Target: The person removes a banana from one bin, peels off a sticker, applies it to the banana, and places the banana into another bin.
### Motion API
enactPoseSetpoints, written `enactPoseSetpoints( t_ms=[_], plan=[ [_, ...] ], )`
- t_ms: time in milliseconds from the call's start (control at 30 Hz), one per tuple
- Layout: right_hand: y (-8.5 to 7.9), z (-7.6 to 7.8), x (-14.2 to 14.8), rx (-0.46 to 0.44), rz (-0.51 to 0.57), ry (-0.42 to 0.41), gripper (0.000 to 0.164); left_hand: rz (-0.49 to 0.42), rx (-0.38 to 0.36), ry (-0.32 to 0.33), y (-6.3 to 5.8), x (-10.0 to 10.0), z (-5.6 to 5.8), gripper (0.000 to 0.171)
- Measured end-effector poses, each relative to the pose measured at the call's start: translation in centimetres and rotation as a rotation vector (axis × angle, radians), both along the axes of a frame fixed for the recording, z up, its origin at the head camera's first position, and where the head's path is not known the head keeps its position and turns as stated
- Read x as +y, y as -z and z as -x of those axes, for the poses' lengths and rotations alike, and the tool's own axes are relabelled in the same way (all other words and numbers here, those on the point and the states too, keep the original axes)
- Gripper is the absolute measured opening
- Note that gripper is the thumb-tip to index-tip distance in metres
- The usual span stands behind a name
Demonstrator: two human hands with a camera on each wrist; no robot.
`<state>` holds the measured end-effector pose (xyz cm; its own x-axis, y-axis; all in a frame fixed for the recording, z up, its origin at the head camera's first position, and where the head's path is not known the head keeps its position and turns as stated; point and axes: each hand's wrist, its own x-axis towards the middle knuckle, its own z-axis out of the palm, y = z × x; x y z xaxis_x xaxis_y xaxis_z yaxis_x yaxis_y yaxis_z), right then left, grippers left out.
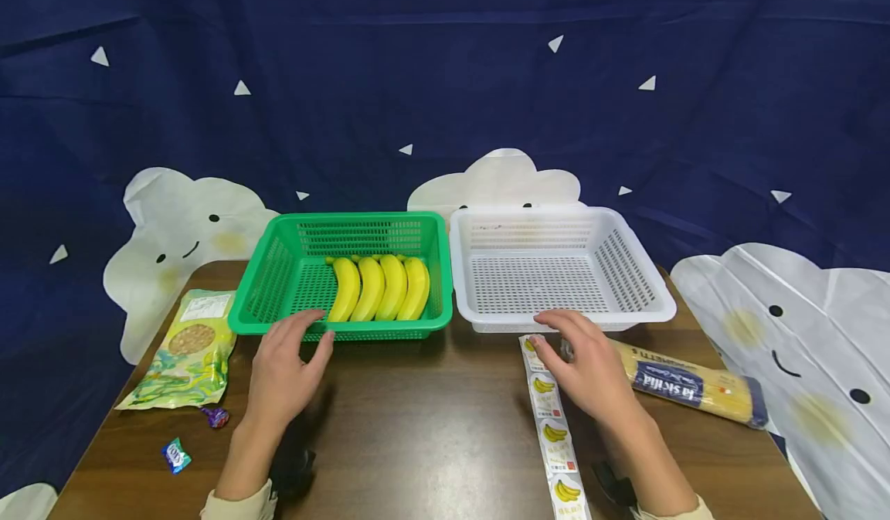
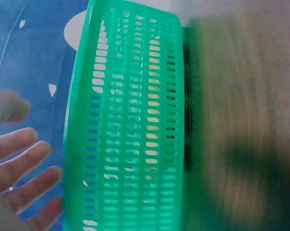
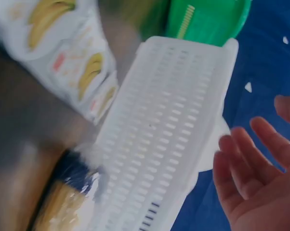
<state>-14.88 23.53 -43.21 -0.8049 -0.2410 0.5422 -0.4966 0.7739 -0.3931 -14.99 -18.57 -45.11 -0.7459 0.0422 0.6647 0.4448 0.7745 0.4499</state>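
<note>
My left hand (image 1: pixel 283 365) hovers at the front left of a green basket (image 1: pixel 278 328), fingers spread and holding nothing. Inside that basket several yellow bananas (image 1: pixel 371 288) lie side by side, toward its right. Near the front edge of a white basket (image 1: pixel 565 321) is my right hand (image 1: pixel 587 361), its fingers relaxed with nothing between them. Below the right hand runs a strip of banana packets (image 1: pixel 554 433), partly covered by the thumb. A spaghetti pack (image 1: pixel 688 385) lies just right of that hand. In the left wrist view the green basket wall (image 2: pixel 130 115) fills the middle.
On the left of the brown table (image 1: pixel 417 443) lies a yellow-green food bag (image 1: pixel 188 350). In front of it are a purple-wrapped candy (image 1: pixel 216 416) and a blue-and-white candy (image 1: pixel 177 456). A dark blue curtain (image 1: pixel 445 79) with clouds hangs behind the baskets.
</note>
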Motion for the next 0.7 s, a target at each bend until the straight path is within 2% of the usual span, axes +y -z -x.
enactPoseSetpoints(
  t_ms=[233,333,467,567,700],
  plan=[
    [-1.2,1.7,-1.4,-0.182,0.104,-0.042,0.031,-0.175,0.112,-0.184,0.9,-1.8,1.5,0.027],
    [-1.6,2.5,-1.9,-0.232,0.135,-0.072,0.033,-0.219,0.114,-0.260,1.2,-2.8,1.8,0.028],
    [-2.0,3.5,-2.7,-0.275,0.149,-0.100,0.030,-0.346,0.004,-0.311,1.7,-4.0,1.9,0.038],
    [-2.4,4.4,-3.3,-0.309,0.163,-0.112,0.028,-0.497,-0.116,-0.336,2.1,-4.7,1.9,0.047],
    [-3.1,5.6,-4.3,-0.358,0.187,-0.125,0.028,-0.692,-0.250,-0.331,2.5,-5.3,2.2,0.056]
  ],
)
